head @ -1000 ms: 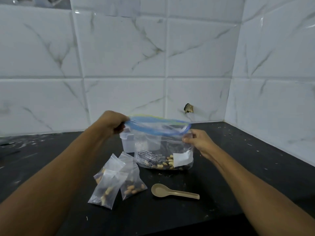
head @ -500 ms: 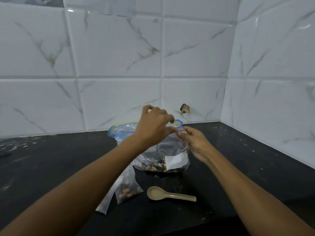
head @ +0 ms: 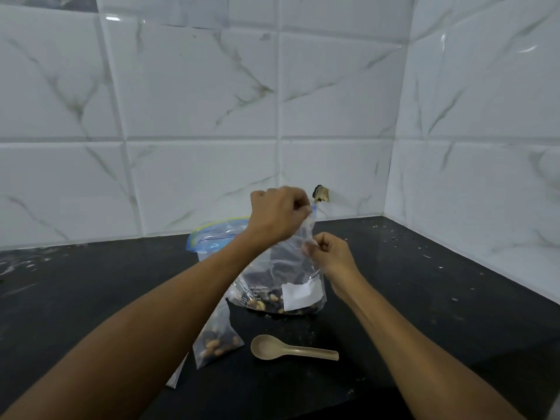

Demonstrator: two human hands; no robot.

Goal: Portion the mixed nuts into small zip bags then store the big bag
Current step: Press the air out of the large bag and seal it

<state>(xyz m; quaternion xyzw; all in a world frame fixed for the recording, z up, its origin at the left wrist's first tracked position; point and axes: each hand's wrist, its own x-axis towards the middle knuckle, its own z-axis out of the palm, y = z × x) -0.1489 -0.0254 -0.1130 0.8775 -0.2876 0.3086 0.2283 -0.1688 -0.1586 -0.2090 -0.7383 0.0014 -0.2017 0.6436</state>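
Hands (head: 277,215) (head: 328,256) pinching big bag (head: 272,268), spoon (head: 291,350) nearby

One big bag (head: 272,268), two small bags (head: 216,344), one spoon (head: 291,352), two hands (head: 277,215).

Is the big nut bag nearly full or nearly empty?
Nearly empty: the big bag shows nuts only along its bottom.

We see soft, even, rather dim light with a cool cast; small glare streaks sit on the tiles (head: 194,86) at 11 and 2 o'clock, so it seems to come from above. The counter (head: 424,298) reads near black, with faint shadows. Tile lines bow toward the edges, and the hands and bag (head: 281,274) are slightly motion-blurred.
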